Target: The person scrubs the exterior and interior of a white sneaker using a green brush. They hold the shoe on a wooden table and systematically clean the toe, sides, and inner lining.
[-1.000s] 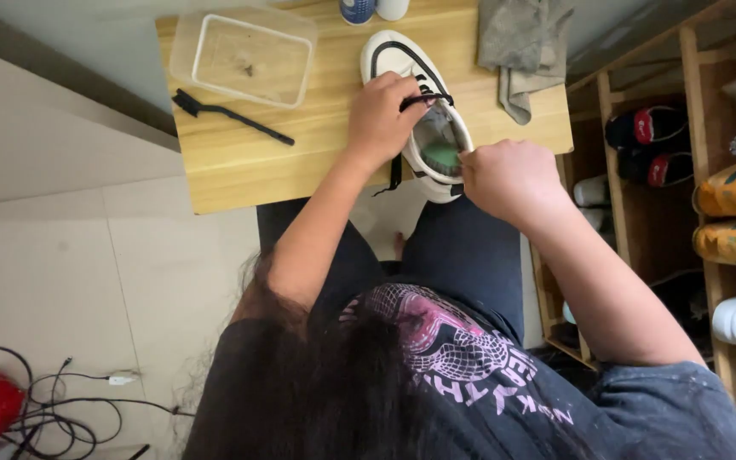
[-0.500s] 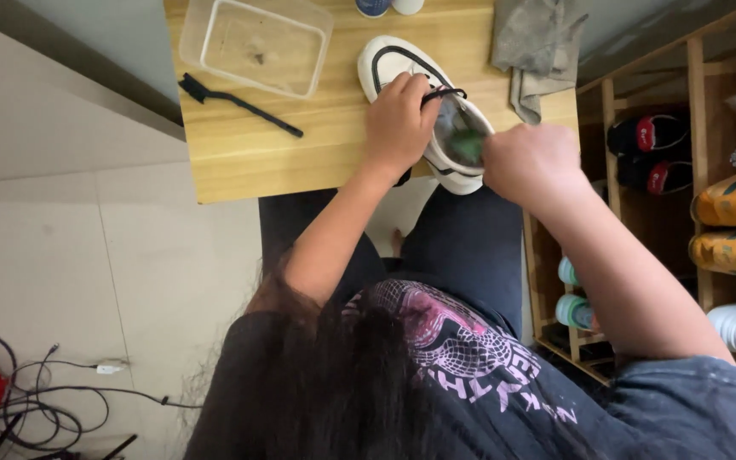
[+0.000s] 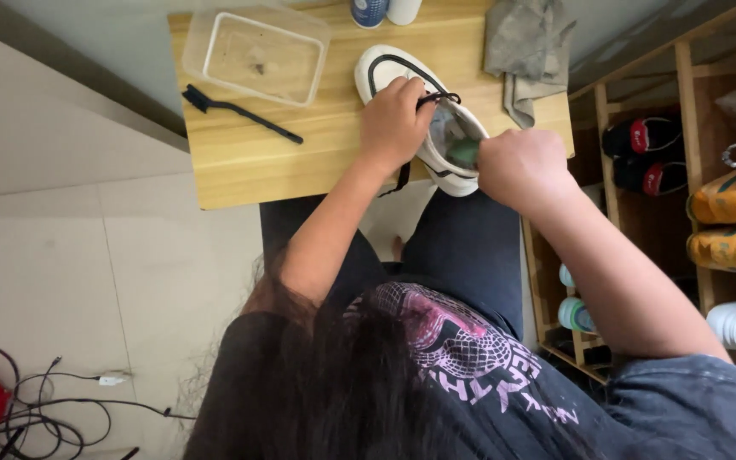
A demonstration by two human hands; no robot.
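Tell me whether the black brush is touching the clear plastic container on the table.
Apart. The head view shows a strip of bare wooden table between the black brush and the clear plastic container, whose near edge lies just beyond the bristle end.

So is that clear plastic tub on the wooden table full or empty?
Nearly empty: the clear rectangular plastic tub shows only its bare bottom with a few small specks.

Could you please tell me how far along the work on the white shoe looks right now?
Laid out: a brush, a clear tub and a grey cloth sit on the wooden table, all untouched. In hand: the left hand steadies the white shoe while the right hand reaches into its opening with something green. Whether the outside has been cleaned cannot be told.
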